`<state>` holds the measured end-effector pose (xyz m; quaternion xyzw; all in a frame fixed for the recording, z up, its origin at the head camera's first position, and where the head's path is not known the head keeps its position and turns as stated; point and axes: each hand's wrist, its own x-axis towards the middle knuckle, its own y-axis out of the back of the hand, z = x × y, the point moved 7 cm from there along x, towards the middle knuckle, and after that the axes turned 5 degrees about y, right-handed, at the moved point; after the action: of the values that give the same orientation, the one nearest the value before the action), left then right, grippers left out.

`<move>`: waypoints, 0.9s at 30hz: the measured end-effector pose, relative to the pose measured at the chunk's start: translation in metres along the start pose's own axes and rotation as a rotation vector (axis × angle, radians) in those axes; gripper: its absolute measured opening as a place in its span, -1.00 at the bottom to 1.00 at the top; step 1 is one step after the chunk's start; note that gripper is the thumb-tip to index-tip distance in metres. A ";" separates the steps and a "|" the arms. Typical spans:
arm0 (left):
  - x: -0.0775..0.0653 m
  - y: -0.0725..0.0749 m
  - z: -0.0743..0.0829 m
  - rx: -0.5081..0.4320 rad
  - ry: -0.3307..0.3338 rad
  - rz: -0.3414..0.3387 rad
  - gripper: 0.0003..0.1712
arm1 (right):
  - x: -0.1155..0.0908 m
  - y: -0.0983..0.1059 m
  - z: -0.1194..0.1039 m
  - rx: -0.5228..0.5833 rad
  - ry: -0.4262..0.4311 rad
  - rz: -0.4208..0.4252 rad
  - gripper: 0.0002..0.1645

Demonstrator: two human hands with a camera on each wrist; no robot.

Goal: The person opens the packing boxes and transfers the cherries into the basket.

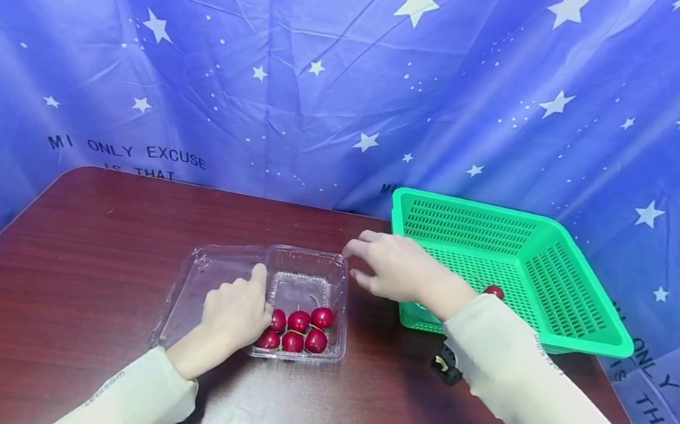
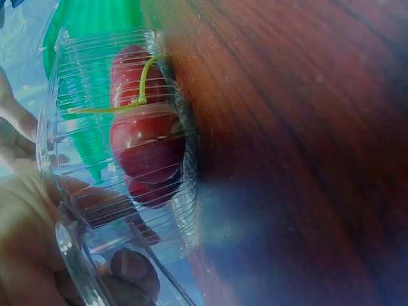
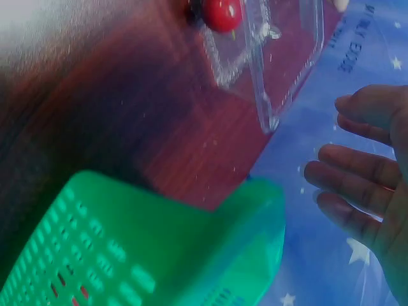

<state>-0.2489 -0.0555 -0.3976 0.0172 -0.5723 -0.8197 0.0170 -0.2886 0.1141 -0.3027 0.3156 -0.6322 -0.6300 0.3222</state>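
Clamping left hand [image 1: 234,308] on clear box [image 1: 300,286] at left edge — likely to steady it, with cherries [image 1: 298,321] along near edge. Holding right hand [image 1: 395,266] empty, loose-fingered, near green basket [image 1: 469,226]

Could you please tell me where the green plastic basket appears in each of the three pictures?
Head: green plastic basket, right of centre.
Left wrist: green plastic basket, top left, partly seen through clear plastic.
Right wrist: green plastic basket, lower left, cut off.
Shared landmark: clear plastic clamshell container, near the centre in head, left half in left wrist, top in right wrist.
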 end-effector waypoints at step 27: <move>0.000 -0.001 -0.001 0.001 -0.003 -0.001 -0.63 | 0.019 -0.048 -0.052 -0.061 0.150 -0.158 -0.65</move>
<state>-0.2491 -0.0557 -0.3986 0.0161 -0.5727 -0.8195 0.0159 -0.2585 0.0675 -0.3509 0.4010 -0.5601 -0.6468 0.3274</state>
